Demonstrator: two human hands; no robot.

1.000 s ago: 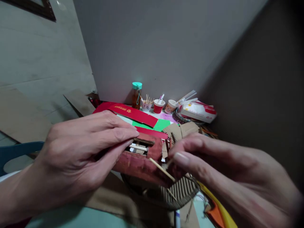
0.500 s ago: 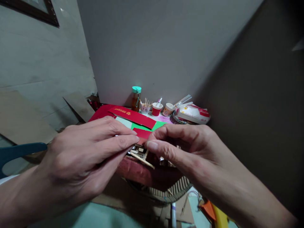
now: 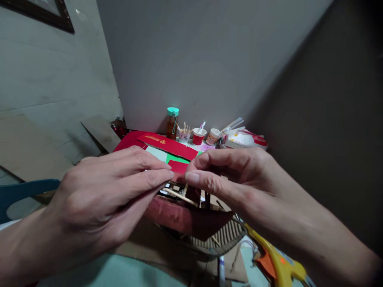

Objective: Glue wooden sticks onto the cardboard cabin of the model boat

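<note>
The left hand (image 3: 113, 187) gripped the model (image 3: 187, 217); the right hand (image 3: 236, 179) pinched thin sticks (image 3: 182, 197), which a sudden tilt might have snapped.

Room lay above the left hand (image 3: 110, 195) and right hand (image 3: 248, 185); a bottle (image 3: 171, 124) obstructed the centre, a glue gun (image 3: 279, 265) the lower right

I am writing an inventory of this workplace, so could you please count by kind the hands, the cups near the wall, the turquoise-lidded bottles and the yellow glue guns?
Hands: 2 (left hand, right hand)
Cups: 3 (stick-filled cup, red cup, patterned cup)
Turquoise-lidded bottle: 1
Yellow glue gun: 1
Total: 7
</note>
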